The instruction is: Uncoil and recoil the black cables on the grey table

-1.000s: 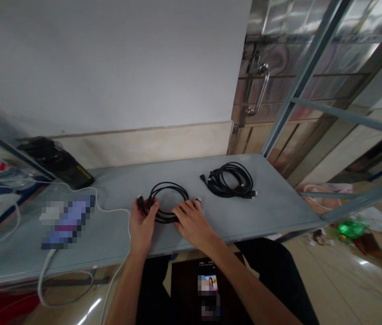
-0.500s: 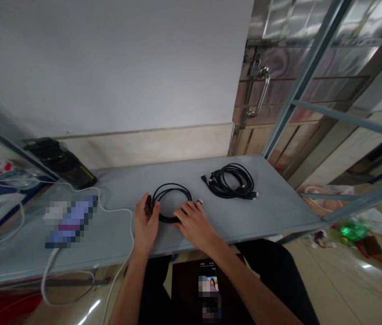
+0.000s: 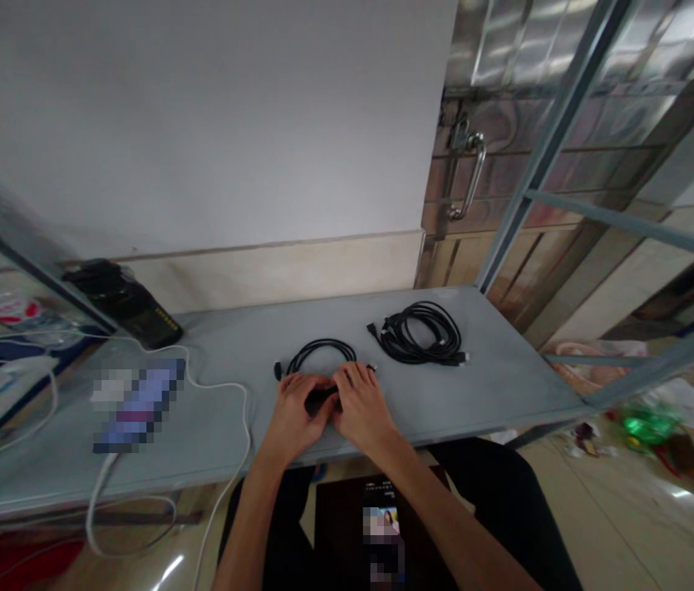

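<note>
Two bare hands sit close together at the middle of my feed, clamped on a thin black cable loop [image 3: 321, 344] lying on a pale grey metal tabletop [image 3: 507, 361]. The left hand [image 3: 291, 420] and the right hand [image 3: 362, 408] meet side by side, fingers curled over the loop's gathered near part, while its far arc stands out above them. A small black plug [image 3: 277, 371] shows just beyond the left hand. Just to the right lies a thicker coiled black cable bundle [image 3: 417, 334], apart from the hands. Further left on the table I see a white charging cable [image 3: 217, 379] running to a phone-like device, too pixelated for me to make out [image 3: 138, 406], and a black oblong case [image 3: 125, 304] against the wall. Below the table edge, another pixelated phone [image 3: 381, 525] rests on a dark surface.
</note>
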Available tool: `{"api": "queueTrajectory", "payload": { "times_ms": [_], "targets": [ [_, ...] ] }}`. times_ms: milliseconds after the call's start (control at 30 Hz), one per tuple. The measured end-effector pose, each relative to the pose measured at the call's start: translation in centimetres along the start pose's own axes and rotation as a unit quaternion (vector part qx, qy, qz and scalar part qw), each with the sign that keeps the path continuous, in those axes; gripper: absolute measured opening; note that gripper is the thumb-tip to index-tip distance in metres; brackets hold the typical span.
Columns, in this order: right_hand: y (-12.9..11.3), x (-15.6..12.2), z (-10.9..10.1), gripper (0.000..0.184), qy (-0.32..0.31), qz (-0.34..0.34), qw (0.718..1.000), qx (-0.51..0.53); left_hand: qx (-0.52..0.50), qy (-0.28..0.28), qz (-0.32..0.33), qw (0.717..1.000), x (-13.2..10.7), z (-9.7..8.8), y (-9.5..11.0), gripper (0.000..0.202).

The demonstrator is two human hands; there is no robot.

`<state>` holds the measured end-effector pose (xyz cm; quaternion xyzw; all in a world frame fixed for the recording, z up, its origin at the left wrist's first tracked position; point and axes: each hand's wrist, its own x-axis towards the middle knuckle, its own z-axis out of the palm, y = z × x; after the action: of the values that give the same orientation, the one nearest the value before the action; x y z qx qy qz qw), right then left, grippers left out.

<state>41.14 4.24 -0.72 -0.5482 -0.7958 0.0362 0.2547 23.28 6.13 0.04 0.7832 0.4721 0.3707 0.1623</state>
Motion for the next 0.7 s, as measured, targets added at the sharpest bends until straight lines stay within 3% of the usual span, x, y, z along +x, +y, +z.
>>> {"api": "queueTrajectory", "payload": {
  "times_ms": [133,233,367,433,500,567,700],
  "targets": [
    [-0.1,0.2,-0.2,0.042,0.016,0.013,0.999,0.034,-0.002,-0.034,0.001,0.999,-0.2,-0.2,0.1,0.011],
    [-0.7,-1.5,-0.9,0.043,0.047,0.002,0.997,0.058,-0.013,-0.049,-0.010,0.999,-0.4,-0.3,0.2,0.013],
    [-0.9,-9.0,-0.6,0.025,0.132,-0.036,0.983,0.123,-0.020,-0.049,-0.023,0.998,-0.5,-0.2,0.1,0.019],
    [0.2,-14.4,0.7,0.016,0.124,-0.039,0.980,0.148,-0.025,-0.039,-0.032,0.998,-0.5,-0.1,0.1,0.020],
    [2.2,-19.6,2.6,0.019,0.039,0.013,0.986,0.161,-0.033,-0.026,-0.043,0.998,-0.4,-0.1,0.2,0.020],
    [4.6,-24.0,5.0,0.033,-0.087,0.106,0.979,0.150,-0.042,-0.016,-0.049,0.998,-0.3,-0.2,0.3,0.022],
    [8.4,-29.4,9.4,0.083,-0.318,0.183,0.917,0.157,-0.078,-0.009,-0.059,0.995,-0.1,-0.8,0.6,0.023]
  ]
}}
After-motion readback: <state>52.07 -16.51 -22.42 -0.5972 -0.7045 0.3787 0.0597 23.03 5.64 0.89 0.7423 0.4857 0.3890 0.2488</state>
